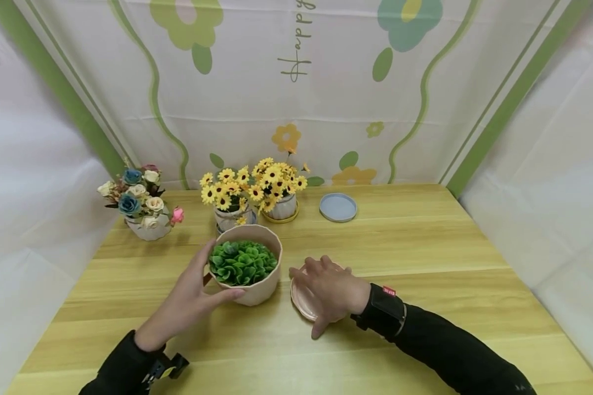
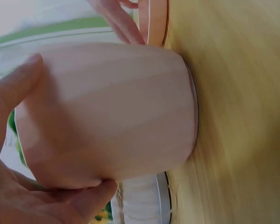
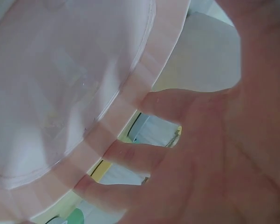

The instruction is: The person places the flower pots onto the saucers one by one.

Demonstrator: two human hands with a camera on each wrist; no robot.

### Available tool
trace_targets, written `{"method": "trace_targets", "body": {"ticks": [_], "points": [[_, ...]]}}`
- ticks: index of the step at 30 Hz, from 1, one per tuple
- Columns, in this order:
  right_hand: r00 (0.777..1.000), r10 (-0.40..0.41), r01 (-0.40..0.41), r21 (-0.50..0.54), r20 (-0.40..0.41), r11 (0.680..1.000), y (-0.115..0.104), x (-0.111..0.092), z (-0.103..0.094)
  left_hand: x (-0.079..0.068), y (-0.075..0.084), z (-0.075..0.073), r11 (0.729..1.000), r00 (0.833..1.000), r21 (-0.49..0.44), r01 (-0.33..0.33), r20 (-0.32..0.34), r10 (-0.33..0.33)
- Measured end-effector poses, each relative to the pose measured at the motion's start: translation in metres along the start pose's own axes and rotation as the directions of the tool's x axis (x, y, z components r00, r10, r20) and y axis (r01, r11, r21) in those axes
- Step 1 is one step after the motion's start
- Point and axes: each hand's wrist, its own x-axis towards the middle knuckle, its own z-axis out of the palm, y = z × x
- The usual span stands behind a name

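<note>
In the head view, my left hand holds a pale pink faceted pot by its side, thumb at the near rim. Green leafy foliage fills the pot. Its base is right at the tabletop in the left wrist view, where my thumb and fingers grip the wall. My right hand reaches over a pink saucer with its fingers spread. Fingertips touch the saucer's raised rim in the right wrist view. Much of the saucer is hidden under the hand in the head view.
Behind the pot stand two pots of yellow daisies, one on a yellow saucer. A blue-grey saucer lies at the back. Far left is a white pot of mixed roses. White printed cloth encloses the wooden table.
</note>
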Motion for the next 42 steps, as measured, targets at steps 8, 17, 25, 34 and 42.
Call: {"method": "trace_targets", "body": {"ticks": [8,17,25,34,42], "points": [[0.999,0.029,-0.030,0.068,0.019,0.997,0.001,-0.003,0.000,0.004,0.004,0.013,0.997,0.997,-0.011,-0.073,0.026,0.073],[0.943,-0.080,0.223,0.438,-0.322,0.871,-0.006,0.018,-0.006,0.003,0.003,0.015,0.998,0.998,-0.015,-0.056,0.031,0.056],[0.912,-0.048,0.320,0.632,-0.408,0.706,-0.018,0.034,-0.002,0.003,0.002,0.017,0.996,0.997,-0.058,-0.069,0.030,0.071],[0.887,-0.081,0.403,0.676,-0.456,0.617,-0.020,0.040,-0.007,0.005,0.005,0.014,0.995,0.996,-0.053,-0.087,0.023,0.088],[0.879,-0.055,0.393,0.653,-0.474,0.648,-0.017,0.027,-0.022,0.009,0.022,0.009,0.992,0.993,-0.022,-0.122,0.004,0.122]]}}
